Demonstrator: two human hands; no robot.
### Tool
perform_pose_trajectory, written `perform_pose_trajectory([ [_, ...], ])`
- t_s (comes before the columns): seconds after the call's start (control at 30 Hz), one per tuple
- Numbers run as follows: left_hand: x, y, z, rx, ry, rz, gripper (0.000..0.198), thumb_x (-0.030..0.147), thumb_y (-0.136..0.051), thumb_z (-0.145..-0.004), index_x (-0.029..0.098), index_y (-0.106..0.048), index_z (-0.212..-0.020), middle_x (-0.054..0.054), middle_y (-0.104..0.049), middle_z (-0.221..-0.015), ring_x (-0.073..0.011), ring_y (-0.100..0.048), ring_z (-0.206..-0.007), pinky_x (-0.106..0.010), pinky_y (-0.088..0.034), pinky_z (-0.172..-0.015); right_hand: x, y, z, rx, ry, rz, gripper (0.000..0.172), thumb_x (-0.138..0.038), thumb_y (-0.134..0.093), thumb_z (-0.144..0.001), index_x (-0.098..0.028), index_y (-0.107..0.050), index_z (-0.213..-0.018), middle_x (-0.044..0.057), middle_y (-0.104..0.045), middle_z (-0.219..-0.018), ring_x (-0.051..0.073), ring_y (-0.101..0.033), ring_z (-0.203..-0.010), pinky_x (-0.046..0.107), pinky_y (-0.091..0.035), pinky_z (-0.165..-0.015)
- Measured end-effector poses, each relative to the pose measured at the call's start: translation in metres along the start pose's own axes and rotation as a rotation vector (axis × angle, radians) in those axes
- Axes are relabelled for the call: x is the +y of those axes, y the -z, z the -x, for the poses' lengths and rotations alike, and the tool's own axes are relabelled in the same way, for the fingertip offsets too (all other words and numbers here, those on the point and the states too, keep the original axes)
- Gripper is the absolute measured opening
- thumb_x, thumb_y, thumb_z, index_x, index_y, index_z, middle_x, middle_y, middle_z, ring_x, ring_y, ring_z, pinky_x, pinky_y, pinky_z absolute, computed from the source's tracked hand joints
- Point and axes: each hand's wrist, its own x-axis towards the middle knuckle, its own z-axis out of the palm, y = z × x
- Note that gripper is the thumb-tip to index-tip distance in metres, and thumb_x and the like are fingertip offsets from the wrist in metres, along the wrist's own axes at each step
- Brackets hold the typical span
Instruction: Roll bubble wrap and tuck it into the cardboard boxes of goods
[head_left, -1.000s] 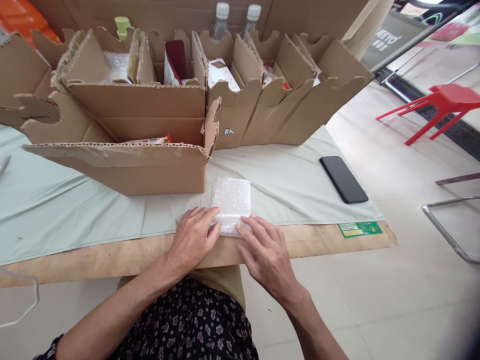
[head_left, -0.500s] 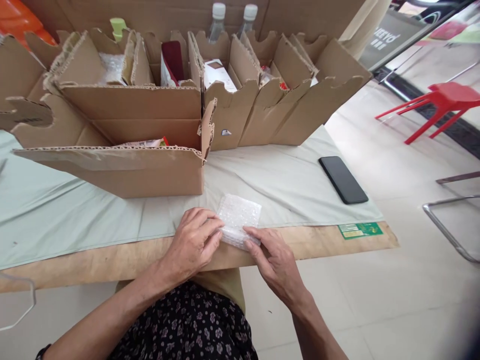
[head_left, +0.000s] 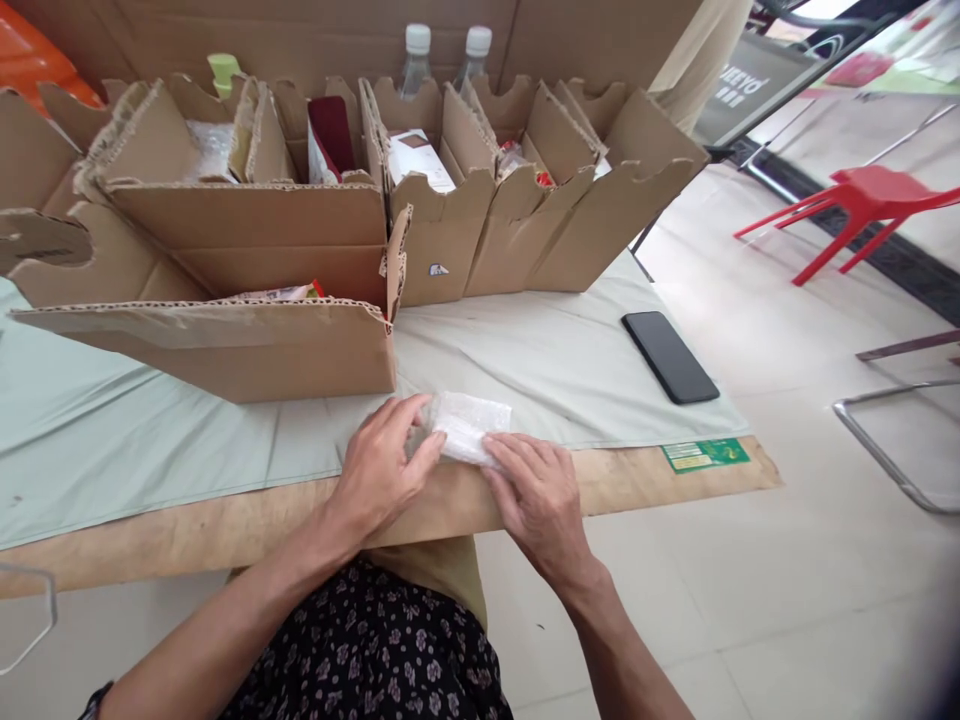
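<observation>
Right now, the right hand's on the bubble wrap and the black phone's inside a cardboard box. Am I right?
Not inside: the black phone lies on the pale green cloth, as the head view shows. The right hand is on the bubble wrap.

A red stool [head_left: 881, 195] stands well apart from a black phone [head_left: 670, 357].

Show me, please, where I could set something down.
Bare cloth lies between the bubble wrap, phone and back boxes, and left of the left hand, before the front box. The back boxes crowd the rear; left hand and right hand crowd the bubble wrap.
</observation>
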Motion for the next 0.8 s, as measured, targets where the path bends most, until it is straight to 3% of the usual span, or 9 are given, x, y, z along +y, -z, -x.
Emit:
perform_pose_trajectory([
  [0.1, 0.004, 0.002, 0.03, -0.015, 0.3, 0.491, 0.058, 0.035, -0.067, -0.091, 0.02, -0.051, -0.145, -0.013, -0.067, -0.126, -0.0229, -0.068, -0.104, -0.038, -0.06, -0.085, -0.005, 0.002, -0.001, 0.085, -0.133, -0.156, 0.021, -0.018, -0.058, -0.103, -0.023, -0.067, -0.121, 0.007, -0.079, -0.104, 0.024, -0.072, -0.096, 0.041, -0.056, -0.085],
  [0.2, 0.01, -0.001, 0.044, -0.115, 0.468, 0.879, 0.081, 0.036, -0.075, -0.085, 0.02, -0.038, -0.155, -0.016, -0.062, -0.14, -0.026, -0.064, -0.123, -0.042, -0.056, -0.102, -0.017, 0.006, 0.003, 0.062, -0.185, -0.333, 0.02, -0.02, -0.059, -0.102, -0.025, -0.068, -0.119, 0.005, -0.078, -0.103, 0.021, -0.073, -0.093, 0.036, -0.059, -0.081],
  [0.33, 0.015, 0.0, 0.041, -0.11, 0.494, 1.008, 0.068, 0.035, -0.082, -0.081, 0.021, -0.057, -0.142, -0.006, -0.07, -0.115, -0.0188, -0.065, -0.102, -0.032, -0.052, -0.094, -0.022, 0.01, 0.014, 0.038, -0.195, -0.443, 0.022, -0.026, -0.064, -0.1, -0.028, -0.07, -0.121, 0.006, -0.078, -0.113, 0.023, -0.075, -0.105, 0.036, -0.063, -0.086],
  [0.43, 0.015, 0.004, 0.039, -0.137, 0.417, 1.035, 0.05, 0.037, -0.081, -0.083, 0.023, -0.066, -0.129, -0.001, -0.066, -0.095, -0.0138, -0.059, -0.085, -0.025, -0.049, -0.081, -0.016, 0.01, 0.02, -0.001, -0.275, -0.601, 0.054, -0.05, -0.064, -0.099, -0.027, -0.057, -0.147, 0.015, -0.069, -0.14, 0.03, -0.071, -0.123, 0.039, -0.065, -0.09],
  [0.5, 0.015, 0.007, 0.04, -0.129, 0.372, 1.034, 0.045, 0.04, -0.081, -0.085, 0.023, -0.067, -0.124, 0.0, -0.064, -0.091, -0.0129, -0.057, -0.081, -0.024, -0.048, -0.077, -0.014, 0.01, 0.018, -0.101, -0.301, -0.781, 0.067, -0.059, -0.063, -0.098, -0.028, -0.049, -0.156, 0.016, -0.069, -0.142, 0.03, -0.074, -0.118, 0.036, -0.067, -0.086],
  [0.63, 0.013, 0.021, 0.043, -0.099, 0.227, 0.842, 0.035, 0.039, -0.073, -0.092, 0.023, -0.066, -0.122, -0.002, -0.066, -0.092, -0.0153, -0.061, -0.08, -0.027, -0.052, -0.074, -0.018, 0.013, -0.001, -0.119, -0.324, -0.822, 0.024, -0.038, -0.07, -0.097, -0.032, -0.074, -0.119, 0.004, -0.082, -0.099, 0.021, -0.08, -0.082, 0.023, -0.065, -0.069],
  [0.7, 0.01, 0.04, 0.041, 0.033, -0.003, 0.589, 0.04, 0.032, -0.069, -0.095, 0.027, -0.061, -0.133, -0.007, -0.069, -0.111, -0.0219, -0.067, -0.098, -0.035, -0.058, -0.087, -0.017, 0.02, -0.015, -0.059, -0.319, -0.731, 0.012, -0.035, -0.072, -0.094, -0.029, -0.078, -0.102, 0.002, -0.08, -0.085, 0.02, -0.078, -0.071, 0.022, -0.063, -0.062],
  [0.73, 0.008, 0.053, 0.038, 0.16, -0.146, 0.424, 0.047, 0.029, -0.068, -0.095, 0.029, -0.057, -0.14, -0.009, -0.067, -0.126, -0.0266, -0.066, -0.114, -0.042, -0.057, -0.098, -0.014, 0.025, -0.022, -0.02, -0.312, -0.683, 0.012, -0.037, -0.074, -0.093, -0.029, -0.079, -0.1, 0.003, -0.08, -0.084, 0.021, -0.077, -0.07, 0.023, -0.063, -0.06],
  [0.8, 0.003, 0.087, 0.028, 0.473, -0.394, 0.066, 0.063, 0.024, -0.07, -0.092, 0.033, -0.048, -0.151, -0.009, -0.055, -0.149, -0.0339, -0.049, -0.143, -0.057, -0.043, -0.119, -0.004, 0.036, -0.036, 0.081, -0.301, -0.584, 0.015, -0.041, -0.075, -0.091, -0.029, -0.079, -0.099, 0.005, -0.081, -0.088, 0.024, -0.078, -0.075, 0.025, -0.062, -0.059],
])
